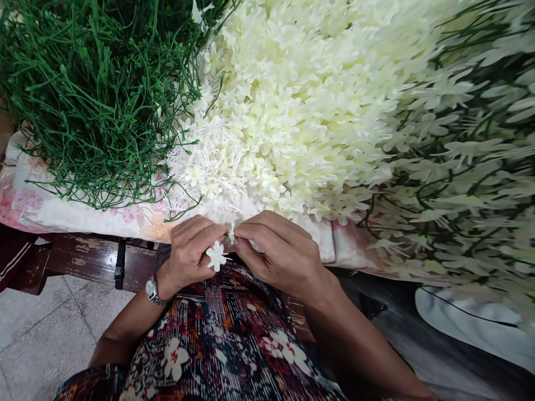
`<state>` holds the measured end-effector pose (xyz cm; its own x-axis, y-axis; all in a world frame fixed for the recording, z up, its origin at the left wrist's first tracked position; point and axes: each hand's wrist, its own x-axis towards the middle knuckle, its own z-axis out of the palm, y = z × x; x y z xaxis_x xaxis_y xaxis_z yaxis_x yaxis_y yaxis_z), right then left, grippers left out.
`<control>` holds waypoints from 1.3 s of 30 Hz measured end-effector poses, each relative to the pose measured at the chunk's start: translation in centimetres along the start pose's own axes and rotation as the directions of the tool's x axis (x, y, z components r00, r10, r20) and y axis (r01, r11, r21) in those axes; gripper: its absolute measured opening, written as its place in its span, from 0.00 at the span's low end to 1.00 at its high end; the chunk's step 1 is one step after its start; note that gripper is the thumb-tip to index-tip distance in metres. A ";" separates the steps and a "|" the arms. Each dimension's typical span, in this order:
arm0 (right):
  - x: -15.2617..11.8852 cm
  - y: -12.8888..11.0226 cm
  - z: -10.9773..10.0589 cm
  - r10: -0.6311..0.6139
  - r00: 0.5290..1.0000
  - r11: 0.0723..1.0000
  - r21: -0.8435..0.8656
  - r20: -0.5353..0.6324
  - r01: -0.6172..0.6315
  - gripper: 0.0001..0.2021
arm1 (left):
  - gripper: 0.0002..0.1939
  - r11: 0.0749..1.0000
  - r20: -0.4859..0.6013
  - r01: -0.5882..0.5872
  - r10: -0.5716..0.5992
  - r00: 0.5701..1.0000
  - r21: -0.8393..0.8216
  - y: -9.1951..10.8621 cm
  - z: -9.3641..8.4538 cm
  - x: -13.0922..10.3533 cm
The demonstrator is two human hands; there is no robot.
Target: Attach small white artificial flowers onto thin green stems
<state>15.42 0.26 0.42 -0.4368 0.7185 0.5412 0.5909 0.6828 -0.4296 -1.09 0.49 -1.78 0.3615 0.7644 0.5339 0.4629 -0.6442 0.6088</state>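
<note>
Both hands meet at the table edge, fingertips pinched together on one small piece. My left hand [190,250] is closed on a white flower [216,257], its petals poking out below my fingers; my right hand [278,250] is pinched on a thin bit at the same spot [231,233], likely a stem tip or stamen, too small to be sure. The flower sits just above my lap, over the patterned dress [225,340], touching nothing else. To do this well, I judge: keep the pinch light so the petals do not crush, hold the flower steady with the left, let the right line its piece up with the centre and press straight. Wristwatch [152,289] on my left wrist, clear of the work. Just beyond the fingertips lies the floral cloth [62,214] covering the table, and on it, very near, a loose heap of white stamens [200,167]. Behind that a big pile of cream flowers [301,100]; to the left a heap of green stems [92,83]; to the right finished sprays [468,184], blurred. Dark wooden table edge [92,259] runs just left of my left hand. Open room is little: a narrow strip between cloth edge and lap. Tiled floor [37,334] lower left, well apart.
</note>
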 end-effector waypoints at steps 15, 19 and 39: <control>-0.3 0.5 1.5 0.014 1.000 0.999 0.047 -0.012 -0.014 0.07 | 0.05 1.000 -0.050 0.022 -0.023 0.998 -0.022 -0.3 0.7 0.3; -0.5 0.6 1.6 0.040 0.999 0.999 0.030 0.005 -0.040 0.07 | 0.10 1.000 -0.032 0.016 -0.016 0.999 -0.001 -0.2 0.7 0.4; 0.2 0.5 -0.7 0.084 0.996 0.993 0.086 0.032 -0.086 0.10 | 0.03 0.951 0.002 0.191 -0.196 0.981 -0.243 -0.1 -0.3 0.9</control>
<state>16.07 0.67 0.78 -0.4069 0.7772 0.4801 0.5662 0.6270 -0.5352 -1.05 1.25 -1.23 0.2655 0.8760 0.4028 0.3122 -0.4733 0.8237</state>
